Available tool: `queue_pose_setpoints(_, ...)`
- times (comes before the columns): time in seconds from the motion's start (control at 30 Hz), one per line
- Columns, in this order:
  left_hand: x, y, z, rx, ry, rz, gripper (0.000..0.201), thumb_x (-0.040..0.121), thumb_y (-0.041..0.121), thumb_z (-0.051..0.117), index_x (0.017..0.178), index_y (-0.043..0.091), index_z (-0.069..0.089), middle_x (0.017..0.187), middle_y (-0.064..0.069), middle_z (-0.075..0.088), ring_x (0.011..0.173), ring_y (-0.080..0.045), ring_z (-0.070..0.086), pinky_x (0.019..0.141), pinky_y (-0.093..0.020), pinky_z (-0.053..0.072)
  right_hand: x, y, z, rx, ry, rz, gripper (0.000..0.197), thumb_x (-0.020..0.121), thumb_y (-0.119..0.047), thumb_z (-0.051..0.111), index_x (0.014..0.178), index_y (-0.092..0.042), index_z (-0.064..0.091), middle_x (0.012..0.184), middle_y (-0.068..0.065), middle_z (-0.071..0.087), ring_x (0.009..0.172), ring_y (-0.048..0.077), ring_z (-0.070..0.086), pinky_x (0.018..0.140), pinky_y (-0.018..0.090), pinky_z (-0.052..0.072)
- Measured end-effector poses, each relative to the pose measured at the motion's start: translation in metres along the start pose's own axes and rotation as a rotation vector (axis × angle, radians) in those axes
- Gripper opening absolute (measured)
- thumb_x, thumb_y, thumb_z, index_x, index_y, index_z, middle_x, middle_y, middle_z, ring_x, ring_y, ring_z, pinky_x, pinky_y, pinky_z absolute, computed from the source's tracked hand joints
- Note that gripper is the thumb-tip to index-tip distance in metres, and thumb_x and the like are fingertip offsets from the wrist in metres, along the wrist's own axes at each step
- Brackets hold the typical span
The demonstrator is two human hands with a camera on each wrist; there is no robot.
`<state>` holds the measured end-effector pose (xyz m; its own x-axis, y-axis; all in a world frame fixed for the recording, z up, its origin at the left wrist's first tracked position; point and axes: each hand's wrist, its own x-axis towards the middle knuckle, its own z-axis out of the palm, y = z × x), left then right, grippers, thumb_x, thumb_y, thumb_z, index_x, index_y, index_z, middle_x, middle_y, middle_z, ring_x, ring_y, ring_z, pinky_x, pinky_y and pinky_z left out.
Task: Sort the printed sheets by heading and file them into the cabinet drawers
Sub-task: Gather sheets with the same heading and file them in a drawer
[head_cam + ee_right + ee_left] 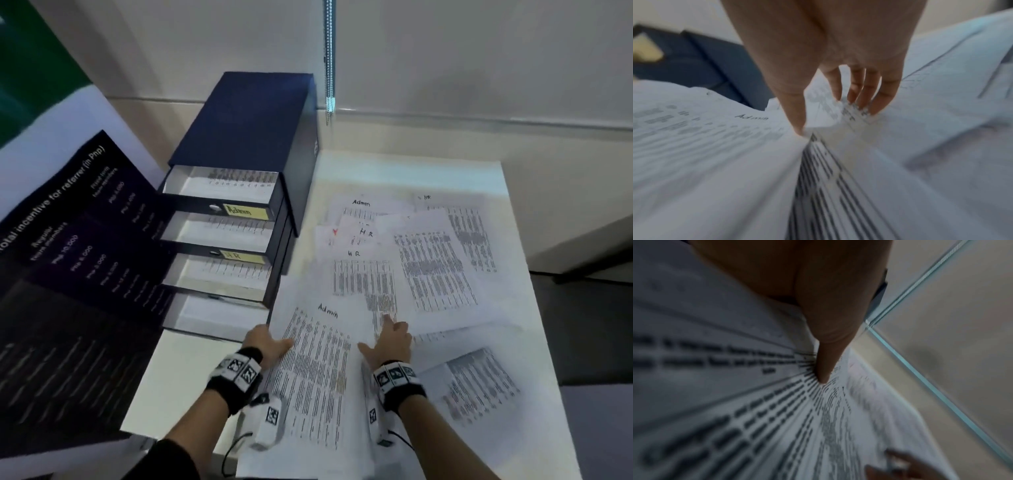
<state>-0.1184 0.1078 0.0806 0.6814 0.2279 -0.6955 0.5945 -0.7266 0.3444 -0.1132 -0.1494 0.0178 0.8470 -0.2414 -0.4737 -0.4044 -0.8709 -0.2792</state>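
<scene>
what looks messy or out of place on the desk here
The printed sheets lie fanned and overlapping at odd angles, Admin and HR headings mixed. All the cabinet drawers stand pulled out, stepped. Nothing looks torn or spilled.

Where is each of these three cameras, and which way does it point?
Head: worn on the head, looking down at the cabinet and sheets; both forearms show.
Left wrist: looks along the left hand resting on the Admin sheet.
Right wrist: looks along the right hand, fingers touching sheets.
Shared: all three show the Admin sheet.
</scene>
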Motion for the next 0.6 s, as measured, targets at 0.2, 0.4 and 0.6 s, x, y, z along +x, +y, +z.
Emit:
queue_pose_setpoints(0.2,-0.004,-0.044,0.037,0.017,-0.104,-0.051,0.052,0.085,0.042,0.070,0.122,0.008,0.060,0.122,-0.010,0.066,0.111,-0.026,0.063,0.086,-0.025,0.049,-0.009,-0.014,0.012,0.094,0.016,0.042,0.075,0.075,-0.030,0.080,0.135,-0.013,0.038,0.129,0.013,0.047,0.115,0.029,0.054,0.093,0.036,0.048)
queue_pose_setpoints(0.4,-0.012,-0.045,0.050,-0.151,-0.081,-0.030,0.059,0.083,0.036,0.074,0.126,0.002,0.052,0.128,-0.010,0.060,0.118,-0.028,0.058,0.091,-0.027,0.046,-0.022,-0.019,0.035,-0.023,0.040,-0.023,0.054,0.080,-0.050,0.069,0.116,-0.011,0.058,0.112,0.007,0.059,0.105,0.026,0.055,0.092,0.036,0.049)
queue_pose_setpoints(0.6,-0.010,-0.048,0.049,-0.357,-0.079,0.084,0.089,0.069,0.060,0.077,0.135,0.009,0.046,0.132,-0.007,0.058,0.120,-0.027,0.057,0.100,-0.032,0.046,-0.037,-0.011,0.006,0.253,0.211,-0.068,0.020,0.084,-0.025,0.068,0.073,-0.017,0.053,0.062,-0.005,0.056,0.056,0.015,0.052,0.051,0.022,0.038)
